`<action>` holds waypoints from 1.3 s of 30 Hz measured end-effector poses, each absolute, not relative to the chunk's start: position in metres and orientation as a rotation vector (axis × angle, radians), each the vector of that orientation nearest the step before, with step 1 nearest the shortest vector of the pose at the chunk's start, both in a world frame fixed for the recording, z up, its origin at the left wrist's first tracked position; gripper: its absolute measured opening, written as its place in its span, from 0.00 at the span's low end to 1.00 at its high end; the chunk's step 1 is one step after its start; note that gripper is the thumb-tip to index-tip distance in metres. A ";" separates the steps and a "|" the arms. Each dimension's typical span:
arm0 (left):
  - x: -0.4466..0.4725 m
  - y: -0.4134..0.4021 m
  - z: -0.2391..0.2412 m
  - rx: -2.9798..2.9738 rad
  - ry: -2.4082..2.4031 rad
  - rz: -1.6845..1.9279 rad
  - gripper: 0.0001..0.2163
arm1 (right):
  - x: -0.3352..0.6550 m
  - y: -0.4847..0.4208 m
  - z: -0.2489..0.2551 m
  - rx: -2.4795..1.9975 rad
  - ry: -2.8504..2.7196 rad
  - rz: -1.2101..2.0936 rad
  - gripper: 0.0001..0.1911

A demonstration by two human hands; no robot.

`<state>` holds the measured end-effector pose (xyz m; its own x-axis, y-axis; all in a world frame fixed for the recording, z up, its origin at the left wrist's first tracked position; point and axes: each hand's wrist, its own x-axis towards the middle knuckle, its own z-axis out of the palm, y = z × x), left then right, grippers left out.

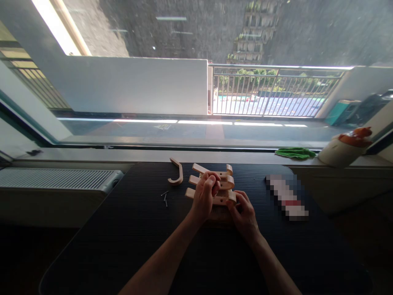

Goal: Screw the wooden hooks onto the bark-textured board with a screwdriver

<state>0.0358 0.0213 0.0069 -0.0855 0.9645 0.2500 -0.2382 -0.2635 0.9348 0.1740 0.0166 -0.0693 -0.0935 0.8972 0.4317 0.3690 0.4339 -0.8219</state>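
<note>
Three pale wooden hooks lie side by side in front of me; the nearest wooden hook has a dark hole and a curled right end. Beyond it are the middle wooden hook and the far wooden hook. My left hand is closed over the hooks, its fingers curled; whatever it holds is hidden. With thumb and fingers, my right hand grips the curled end of the nearest hook. A loose J-shaped wooden hook and several screws lie to the left.
The black table stands against a windowsill. A pixelated item lies at the right. On the sill are a green cloth and a pale pot with an orange-brown top. A radiator stands left.
</note>
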 end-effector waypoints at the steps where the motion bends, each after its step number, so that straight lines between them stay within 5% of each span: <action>1: 0.035 0.023 0.007 1.166 0.899 1.546 0.10 | 0.174 0.017 -0.070 -1.113 -1.675 0.653 0.10; 39: 0.033 0.015 0.010 1.256 0.881 1.629 0.08 | 0.176 0.017 -0.074 -1.108 -1.675 0.651 0.09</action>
<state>0.0330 0.0154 0.0098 -0.1083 0.9297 0.3521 -0.2146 -0.3677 0.9048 0.1756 0.0173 -0.0736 -0.0977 0.8950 0.4352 0.3665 0.4389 -0.8204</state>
